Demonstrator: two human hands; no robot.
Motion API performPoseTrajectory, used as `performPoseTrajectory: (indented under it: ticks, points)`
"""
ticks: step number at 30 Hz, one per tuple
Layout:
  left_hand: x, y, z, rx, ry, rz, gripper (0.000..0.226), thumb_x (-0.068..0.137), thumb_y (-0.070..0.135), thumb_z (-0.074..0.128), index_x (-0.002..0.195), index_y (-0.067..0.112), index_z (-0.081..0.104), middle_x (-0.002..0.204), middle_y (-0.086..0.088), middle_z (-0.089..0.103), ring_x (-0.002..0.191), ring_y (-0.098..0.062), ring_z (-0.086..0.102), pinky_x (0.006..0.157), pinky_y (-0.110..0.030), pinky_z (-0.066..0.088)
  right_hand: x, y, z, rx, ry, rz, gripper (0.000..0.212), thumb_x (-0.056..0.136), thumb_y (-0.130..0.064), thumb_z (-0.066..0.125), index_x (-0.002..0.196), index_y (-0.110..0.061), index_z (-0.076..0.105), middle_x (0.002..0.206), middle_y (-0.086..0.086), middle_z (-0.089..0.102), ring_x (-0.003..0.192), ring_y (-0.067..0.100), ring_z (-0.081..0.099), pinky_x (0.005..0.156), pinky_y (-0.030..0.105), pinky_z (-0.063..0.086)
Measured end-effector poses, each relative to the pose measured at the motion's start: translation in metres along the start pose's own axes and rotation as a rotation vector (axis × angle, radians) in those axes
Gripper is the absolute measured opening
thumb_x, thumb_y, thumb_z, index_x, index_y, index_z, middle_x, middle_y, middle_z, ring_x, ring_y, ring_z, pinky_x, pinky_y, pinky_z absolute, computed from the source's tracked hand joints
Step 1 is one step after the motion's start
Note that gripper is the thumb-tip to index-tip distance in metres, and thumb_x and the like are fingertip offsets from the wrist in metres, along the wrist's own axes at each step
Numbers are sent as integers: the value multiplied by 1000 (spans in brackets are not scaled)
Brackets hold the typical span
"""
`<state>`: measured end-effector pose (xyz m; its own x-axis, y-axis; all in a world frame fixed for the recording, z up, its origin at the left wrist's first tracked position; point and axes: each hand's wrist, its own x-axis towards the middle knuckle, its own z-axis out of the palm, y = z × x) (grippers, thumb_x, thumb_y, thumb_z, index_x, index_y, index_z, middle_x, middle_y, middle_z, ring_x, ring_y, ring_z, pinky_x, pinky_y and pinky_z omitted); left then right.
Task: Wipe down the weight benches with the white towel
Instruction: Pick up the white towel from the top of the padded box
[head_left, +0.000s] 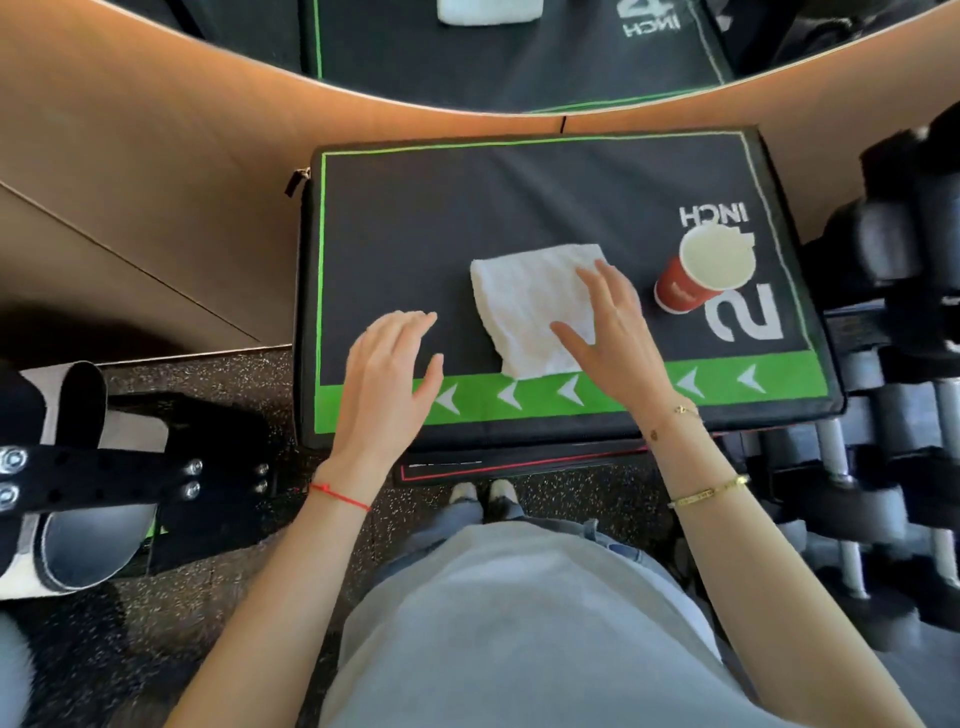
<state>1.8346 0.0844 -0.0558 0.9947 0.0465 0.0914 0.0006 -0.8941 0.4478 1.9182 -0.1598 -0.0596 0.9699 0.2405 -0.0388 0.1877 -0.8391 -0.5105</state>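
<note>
nubby cloth towel (530, 306); matt black pad (441, 218); paper cup (698, 273)

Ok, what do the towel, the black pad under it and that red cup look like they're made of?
White towel: looks like cotton terry, matte, with a nubby ribbed weave, folded. Black pad: seems to be vinyl or coated fabric over foam, smooth low sheen, stitched edge piping and a zipper pull at the corner. Red cup: probably paper, slight gloss, thin rolled rim, pale inside. Right hand rests on the towel.
</note>
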Motion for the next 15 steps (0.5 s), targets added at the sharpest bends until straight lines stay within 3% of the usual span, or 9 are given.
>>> performPoseTrajectory:
  ticks: [6, 10, 15]
  points:
    - [14, -3, 13, 16, -62, -9, 41, 97, 23, 57, 137, 12, 54, 139, -3, 56, 137, -22, 44, 117, -40, 33, 21, 2, 18, -67, -63, 74, 86, 91, -39, 66, 153, -4, 19, 161, 20, 15, 146, 36, 18, 119, 42, 19]
    - [17, -7, 17, 11, -85, -22, 40, 97, 21, 58, 136, 11, 56, 138, -3, 57, 136, -22, 45, 117, -42, 34, 22, 0, 24, -123, 0, 80, 88, 87, -42, 69, 152, -4, 24, 157, 17, 26, 138, 37, 29, 112, 43, 24]
    - [18, -13, 16, 6, -95, -24, 40, 97, 22, 58, 135, 11, 57, 137, -3, 57, 137, -22, 45, 117, -40, 34, 20, -5, 28, -90, 54, 37, 78, 86, -32, 70, 150, -7, 32, 139, 14, 45, 118, 34, 42, 102, 39, 32]
